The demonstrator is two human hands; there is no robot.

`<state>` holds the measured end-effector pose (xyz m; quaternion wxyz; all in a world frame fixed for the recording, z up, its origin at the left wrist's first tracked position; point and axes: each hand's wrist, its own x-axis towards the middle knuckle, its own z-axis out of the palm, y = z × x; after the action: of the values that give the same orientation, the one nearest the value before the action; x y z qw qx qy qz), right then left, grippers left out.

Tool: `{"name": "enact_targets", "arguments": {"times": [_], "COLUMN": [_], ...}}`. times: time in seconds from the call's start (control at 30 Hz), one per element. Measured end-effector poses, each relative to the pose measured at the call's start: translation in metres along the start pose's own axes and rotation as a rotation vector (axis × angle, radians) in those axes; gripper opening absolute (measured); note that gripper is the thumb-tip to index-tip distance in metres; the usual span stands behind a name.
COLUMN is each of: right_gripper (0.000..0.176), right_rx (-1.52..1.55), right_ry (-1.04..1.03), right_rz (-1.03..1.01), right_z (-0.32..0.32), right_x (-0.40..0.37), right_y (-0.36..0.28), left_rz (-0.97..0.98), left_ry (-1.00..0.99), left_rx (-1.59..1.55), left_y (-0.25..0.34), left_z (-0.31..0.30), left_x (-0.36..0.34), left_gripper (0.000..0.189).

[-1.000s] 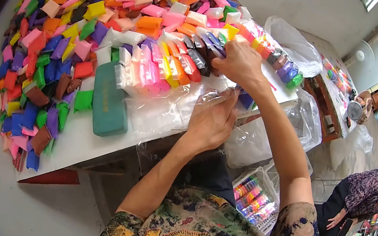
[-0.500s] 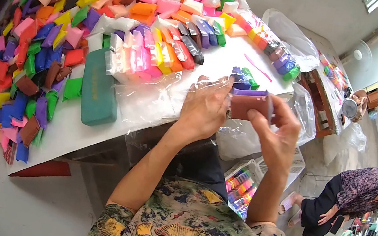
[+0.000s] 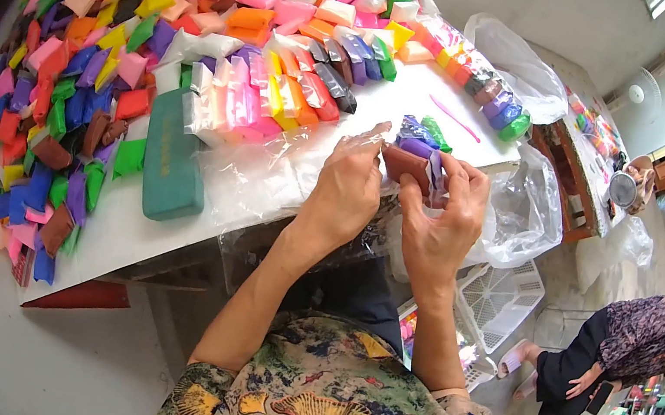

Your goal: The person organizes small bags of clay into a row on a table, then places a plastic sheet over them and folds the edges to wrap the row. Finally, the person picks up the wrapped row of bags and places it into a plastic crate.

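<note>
My right hand (image 3: 446, 209) grips a brown packet (image 3: 406, 165) with a purple packet (image 3: 420, 148) right behind it. Close on its left, my left hand (image 3: 350, 180) is closed on a clear plastic bag (image 3: 255, 173); its fingertips are partly hidden. Just beyond the held packets, blue packets (image 3: 416, 129) and a green packet (image 3: 436, 132) lie near the table's edge. Left of my hands, rows of coloured packets (image 3: 280, 98) lie in clear film beside a green case (image 3: 172, 154).
A large pile of coloured packets (image 3: 91, 70) covers the table's left and far side. A filled bag of packets (image 3: 477, 78) and a pink stick (image 3: 453, 118) lie at the right. White baskets (image 3: 501, 302) stand below. A seated person (image 3: 621, 348) is at the right.
My right hand has moved left and slightly down with the brown and purple packets, closer to my left hand. My left hand has shifted slightly left. More of the white basket shows.
</note>
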<state>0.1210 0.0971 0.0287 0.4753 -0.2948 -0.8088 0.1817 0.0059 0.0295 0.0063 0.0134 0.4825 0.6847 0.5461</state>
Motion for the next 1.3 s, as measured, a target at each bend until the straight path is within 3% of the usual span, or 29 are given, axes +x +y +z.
{"name": "enact_targets", "arguments": {"times": [0.13,0.23,0.33,0.47,0.67,0.77,0.97,1.17,1.3], "right_gripper": [0.040,0.038,0.038,0.039,0.038,0.040,0.034,0.026,0.031], "right_rx": [-0.079,-0.102,-0.066,-0.109,-0.062,0.021,0.039,0.174,-0.236], "right_ry": [0.062,0.100,0.114,0.085,0.030,-0.018,0.031,-0.091,0.127], "right_rz": [-0.064,-0.073,-0.062,-0.044,-0.070,-0.072,-0.094,0.113,-0.135], "right_z": [0.010,0.017,0.030,0.044,0.034,0.032,0.052,0.028,0.012], "right_x": [-0.006,-0.009,-0.012,-0.013,-0.009,-0.007,0.000,0.000,0.020], "right_y": [0.003,0.005,0.008,0.010,0.012,0.011,0.013,0.002,0.022], "left_rz": [0.201,0.206,0.121,-0.080,0.018,-0.088,-0.065,-0.094,-0.032], "left_ry": [0.086,0.172,0.308,0.212,0.191,0.180,0.173,0.101,0.099], "left_rx": [0.233,0.430,0.295,-0.058,0.010,-0.061,-0.060,-0.074,0.073], "left_y": [-0.001,0.010,0.009,0.007,0.005,0.010,0.007,0.010,0.003], "left_z": [0.008,0.007,0.007,0.003,-0.001,-0.002,-0.003,-0.004,-0.001], "left_x": [-0.002,-0.007,-0.014,-0.017,-0.016,-0.017,-0.017,-0.011,-0.014], "left_gripper": [0.041,0.041,0.035,0.030,0.029,0.032,0.038,0.048,0.050]}}
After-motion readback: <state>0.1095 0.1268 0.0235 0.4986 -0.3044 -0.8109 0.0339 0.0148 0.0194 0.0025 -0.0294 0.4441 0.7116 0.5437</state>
